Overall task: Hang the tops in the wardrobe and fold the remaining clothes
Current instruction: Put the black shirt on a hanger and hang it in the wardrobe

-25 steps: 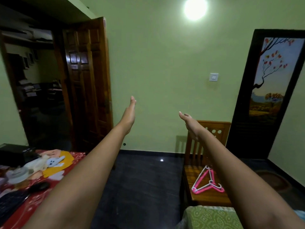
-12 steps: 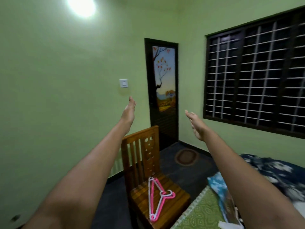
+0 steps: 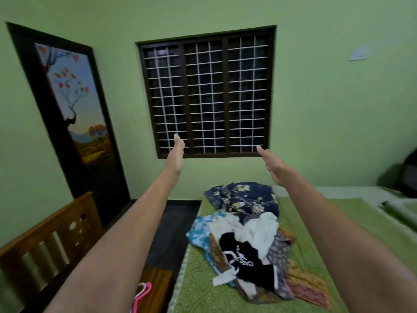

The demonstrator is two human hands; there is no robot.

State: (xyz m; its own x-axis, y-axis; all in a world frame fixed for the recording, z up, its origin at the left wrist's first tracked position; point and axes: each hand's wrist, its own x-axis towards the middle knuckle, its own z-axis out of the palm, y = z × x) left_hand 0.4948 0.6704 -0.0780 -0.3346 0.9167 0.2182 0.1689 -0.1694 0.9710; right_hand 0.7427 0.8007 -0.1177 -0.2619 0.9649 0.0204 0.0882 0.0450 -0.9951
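Observation:
A heap of clothes point(image 3: 246, 240) lies on the green bed point(image 3: 198, 288): a dark blue floral piece at the far end, white and light blue pieces in the middle, a black top with white print in front, patterned fabric under it. Both my arms stretch straight out above the bed. My left hand point(image 3: 177, 154) and my right hand point(image 3: 270, 163) are held up in front of the window with straight fingers and hold nothing. Pink and white hangers point(image 3: 141, 294) lie on the wooden chair point(image 3: 52, 236) at the lower left.
A barred window point(image 3: 207, 93) fills the far wall. A dark door with a painted tree point(image 3: 72, 105) stands at the left. Dark floor runs between the chair and the bed. A dark object point(image 3: 406, 175) sits at the bed's far right.
The view has swung to the right, from the open doorway past the chair to the window and the bed. The clothes heap has come into view. Both hands stay outstretched, holding nothing.

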